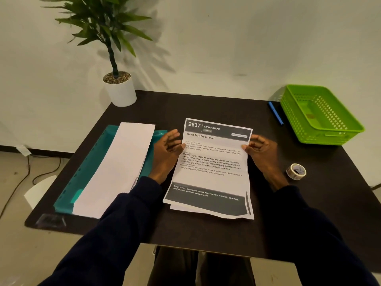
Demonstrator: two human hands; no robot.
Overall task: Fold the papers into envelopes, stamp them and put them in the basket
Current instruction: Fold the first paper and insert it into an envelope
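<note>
A printed sheet (pixel 212 168) with a dark header and footer lies at the middle of the dark table, a second sheet showing under its near edge. My left hand (pixel 168 153) pinches the sheet's left edge near the top. My right hand (pixel 261 151) pinches its right edge at about the same height. To the left, a long folded white paper (pixel 117 170) rests on a teal plastic folder (pixel 90 164). The green basket (pixel 321 114) stands at the far right corner. A roll of stickers or tape (pixel 296 171) lies just right of my right wrist.
A blue pen (pixel 275 112) lies left of the basket. A potted plant in a white pot (pixel 120 89) stands at the far left corner. A small clear plastic piece (pixel 50 219) sits at the near left corner. Cables run over the floor at left.
</note>
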